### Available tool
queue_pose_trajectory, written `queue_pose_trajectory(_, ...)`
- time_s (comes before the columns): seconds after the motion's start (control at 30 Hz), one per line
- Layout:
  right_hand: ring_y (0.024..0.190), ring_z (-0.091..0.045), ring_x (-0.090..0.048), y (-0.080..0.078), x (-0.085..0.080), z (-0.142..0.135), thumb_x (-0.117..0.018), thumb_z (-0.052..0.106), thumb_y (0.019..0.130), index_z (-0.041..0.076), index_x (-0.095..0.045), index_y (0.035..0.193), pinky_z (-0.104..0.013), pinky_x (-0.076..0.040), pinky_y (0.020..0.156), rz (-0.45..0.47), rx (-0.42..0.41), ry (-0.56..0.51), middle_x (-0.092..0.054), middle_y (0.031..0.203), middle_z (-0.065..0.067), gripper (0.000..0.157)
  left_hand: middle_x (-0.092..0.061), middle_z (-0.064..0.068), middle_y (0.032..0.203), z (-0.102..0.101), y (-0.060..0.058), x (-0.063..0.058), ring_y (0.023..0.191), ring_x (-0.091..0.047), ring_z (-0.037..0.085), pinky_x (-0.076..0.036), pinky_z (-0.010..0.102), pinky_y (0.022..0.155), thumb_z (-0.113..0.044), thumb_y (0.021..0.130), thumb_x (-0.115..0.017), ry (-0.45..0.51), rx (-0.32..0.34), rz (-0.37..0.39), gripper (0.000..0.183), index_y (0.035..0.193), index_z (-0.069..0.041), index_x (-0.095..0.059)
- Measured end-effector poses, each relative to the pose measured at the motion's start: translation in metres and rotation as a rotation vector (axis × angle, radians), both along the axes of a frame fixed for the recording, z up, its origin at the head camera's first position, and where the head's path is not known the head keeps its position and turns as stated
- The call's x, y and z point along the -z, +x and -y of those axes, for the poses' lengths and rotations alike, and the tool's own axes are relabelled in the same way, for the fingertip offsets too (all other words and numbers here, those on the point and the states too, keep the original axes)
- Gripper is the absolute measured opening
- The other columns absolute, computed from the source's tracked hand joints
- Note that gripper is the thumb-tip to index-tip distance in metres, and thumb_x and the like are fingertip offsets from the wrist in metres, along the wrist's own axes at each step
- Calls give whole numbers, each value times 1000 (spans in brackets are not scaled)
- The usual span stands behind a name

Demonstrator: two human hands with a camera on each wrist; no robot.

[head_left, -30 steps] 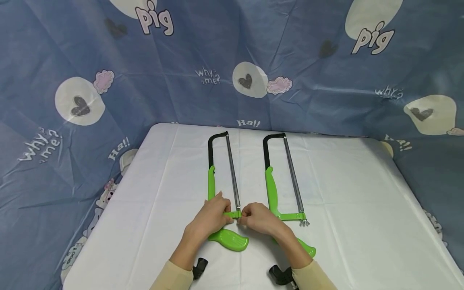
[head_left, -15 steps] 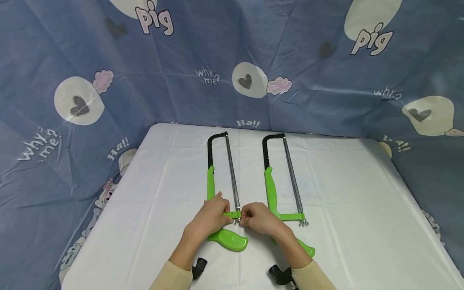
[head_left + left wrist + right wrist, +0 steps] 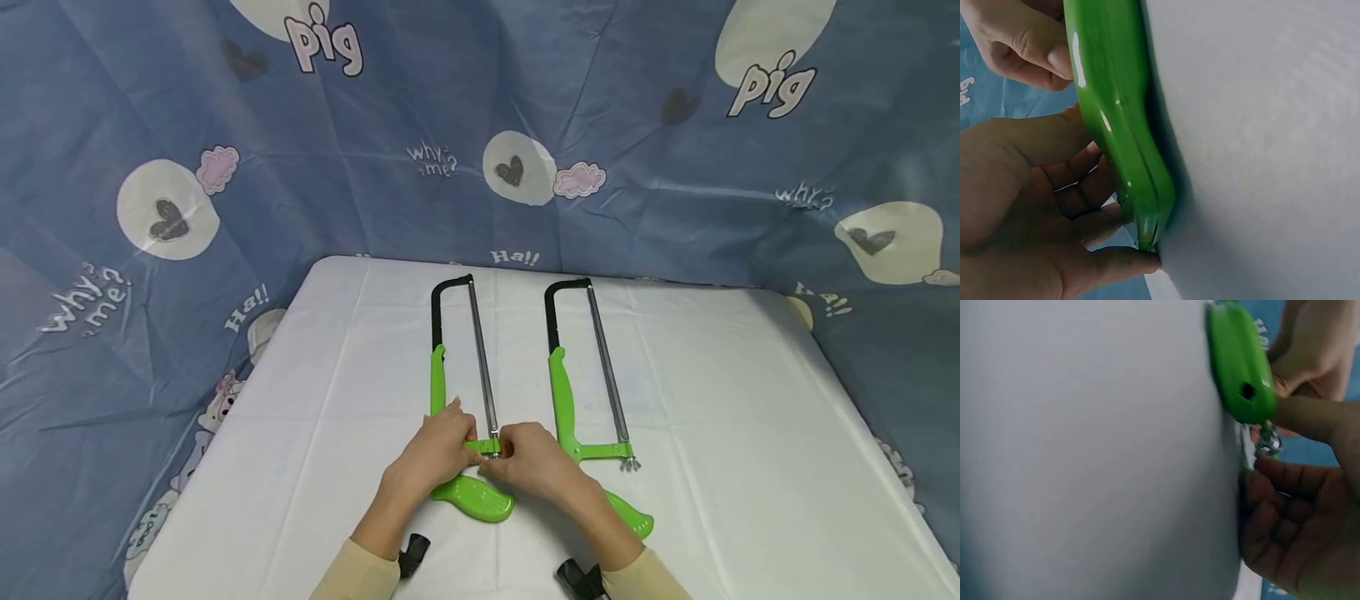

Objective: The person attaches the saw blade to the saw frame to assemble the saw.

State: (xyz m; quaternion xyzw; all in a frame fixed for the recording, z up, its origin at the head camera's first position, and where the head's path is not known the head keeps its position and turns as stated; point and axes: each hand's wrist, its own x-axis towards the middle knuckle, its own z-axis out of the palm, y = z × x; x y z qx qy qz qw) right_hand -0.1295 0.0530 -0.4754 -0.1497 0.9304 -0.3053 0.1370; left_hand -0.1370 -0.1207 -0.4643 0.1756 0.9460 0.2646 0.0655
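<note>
Two hacksaws with green handles and black bow frames lie side by side on a white-covered table. My left hand (image 3: 442,446) grips the crossbar area of the left hacksaw (image 3: 474,497), thumb near the bar's end. In the left wrist view its fingers reach round behind the green handle (image 3: 1113,81). At the blade's lower end, my right hand (image 3: 536,457) has thumb and forefinger around the wing nut (image 3: 1270,441), which shows silver in the right wrist view. The blade (image 3: 482,358) runs up to the frame's black tip. Both hands partly cover the crossbar.
The right hacksaw (image 3: 562,396) lies beside my right hand, its own wing nut (image 3: 631,463) sticking out and its grip (image 3: 628,515) partly behind my forearm. Black wrist mounts (image 3: 415,554) show at both forearms. A blue printed cloth (image 3: 420,217) hangs behind the table (image 3: 735,433).
My right thumb and fingers have shifted around the wing nut, first drawing back so it showed, then closing over it again from below. The left hand and both hacksaws stay in place.
</note>
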Motion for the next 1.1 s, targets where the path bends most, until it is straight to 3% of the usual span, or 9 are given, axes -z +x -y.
queue_pose_trajectory(0.13, 41, -6, -35, 5, -1, 4, -64, 52, 79, 19, -47, 53, -24, -30, 39, -121, 14, 81, -40, 47, 9, 45, -66, 14, 101, 0, 0, 0, 132, -39, 39, -31, 70, 93, -30, 69, -79, -20, 21, -16, 25, 70, -12, -61)
queue_pose_trajectory(0.23, 39, -5, -32, 8, -3, 4, -62, 44, 81, 20, -45, 50, -24, -28, 37, -152, 20, 85, -36, 45, 10, 43, -66, 13, 102, 0, 0, -1, 131, -40, 39, -32, 69, 93, -29, 70, -79, -11, 25, -18, 24, 70, -13, -60)
queue_pose_trajectory(0.33, 38, -5, -30, 8, -3, 2, -59, 30, 81, 19, -45, 48, -22, -26, 37, -72, 26, -1, -35, 43, 10, 37, -67, 12, 98, 1, -1, -2, 131, -40, 38, -34, 66, 95, -28, 71, -78, 5, 22, -5, 24, 68, -15, -58)
queue_pose_trajectory(0.53, 44, -12, -48, 3, 1, -9, -58, 19, 87, 4, -57, 59, -25, -39, 43, 169, 10, -268, -57, 52, -8, 32, -64, 6, 91, 3, -1, -1, 133, -38, 36, -32, 64, 99, -28, 72, -78, 24, 10, 29, 26, 66, -19, -54)
queue_pose_trajectory(0.8, 51, -16, -59, -8, 5, -16, -60, 14, 89, -3, -62, 74, -33, -50, 50, 307, -49, -380, -62, 61, -14, 23, -65, 7, 91, 3, -2, 1, 132, -39, 36, -31, 66, 98, -27, 70, -79, 29, -4, 38, 28, 64, -18, -53)
queue_pose_trajectory(1.0, 50, -15, -59, -7, 4, -17, -64, 15, 86, 2, -65, 73, -31, -50, 48, 264, -25, -348, -63, 59, -11, 19, -65, 9, 93, 1, -3, 1, 132, -39, 36, -29, 70, 96, -26, 70, -79, 13, -5, 29, 29, 64, -18, -52)
queue_pose_trajectory(1.1, 52, -9, -54, -4, 1, -15, -67, 21, 83, 11, -64, 71, -25, -45, 48, 116, -44, -215, -61, 59, -1, 16, -64, 9, 94, 1, -3, 0, 132, -39, 36, -29, 70, 96, -27, 70, -79, -7, 2, 22, 29, 64, -17, -53)
